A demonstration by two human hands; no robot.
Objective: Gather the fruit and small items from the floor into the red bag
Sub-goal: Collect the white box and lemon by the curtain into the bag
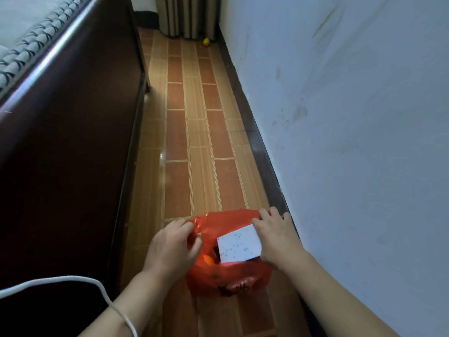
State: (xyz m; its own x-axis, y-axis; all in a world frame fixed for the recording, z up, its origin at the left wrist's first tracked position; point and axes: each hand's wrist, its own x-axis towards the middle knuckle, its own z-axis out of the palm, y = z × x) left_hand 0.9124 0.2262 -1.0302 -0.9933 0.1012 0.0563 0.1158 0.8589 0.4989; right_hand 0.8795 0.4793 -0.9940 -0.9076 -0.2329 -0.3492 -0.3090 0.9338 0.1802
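One narrow strip of tiled floor (184, 147), glossy brown-and-tan planks, between dark wooden bed frame (73, 132) and scuffed white wall (352, 117); striped curtain (187, 15) at far end, small round yellow fruit (206, 41) well beyond the bag, near the curtain. Crinkly red bag (230, 276) on floor between frame and wall, mouth up. Left hand (172, 246) pinching bag rim; right hand (277, 237) gripping white blue-speckled flat box (239, 243) over bag mouth, long axis tilted toward wall.
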